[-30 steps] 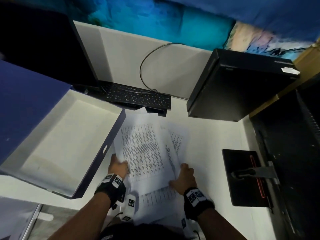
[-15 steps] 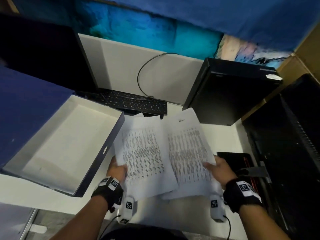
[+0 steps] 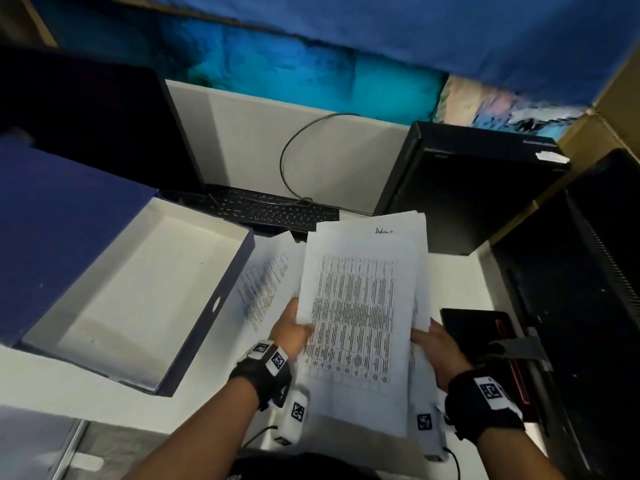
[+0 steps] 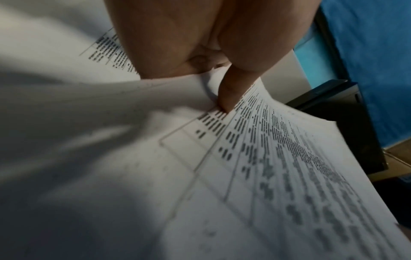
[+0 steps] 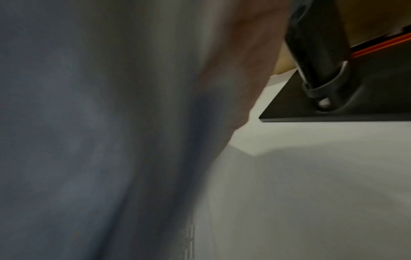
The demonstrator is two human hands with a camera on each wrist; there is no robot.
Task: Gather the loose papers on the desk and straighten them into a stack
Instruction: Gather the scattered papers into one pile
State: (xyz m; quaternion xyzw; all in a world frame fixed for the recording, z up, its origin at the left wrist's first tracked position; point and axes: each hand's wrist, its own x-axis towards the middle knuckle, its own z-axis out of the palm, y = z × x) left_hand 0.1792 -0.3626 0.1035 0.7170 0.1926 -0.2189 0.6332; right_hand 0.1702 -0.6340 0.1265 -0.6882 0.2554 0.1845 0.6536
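A bundle of printed papers [image 3: 356,306] with tables of text is held up above the white desk [image 3: 457,282] between both hands. My left hand [image 3: 294,329] grips its left edge, thumb on the top sheet. My right hand [image 3: 434,344] holds the right edge from below, fingers hidden under the sheets. Another printed sheet [image 3: 266,282] fans out to the left, behind the bundle. In the left wrist view a thumb [image 4: 231,91] presses on the printed papers [image 4: 278,158]. The right wrist view shows blurred paper [image 5: 89,132] close up.
An open blue box [image 3: 138,292] with a white inside sits at left. A black keyboard [image 3: 273,211] and cable lie at the back, a dark monitor at far left. A black computer case [image 3: 467,188] stands at right. A black monitor base [image 3: 485,327] lies near my right hand.
The sheets lay spread on the desk, then were drawn apart into two batches. Now my right hand has brought its batch left over the other, and the bundle is raised.
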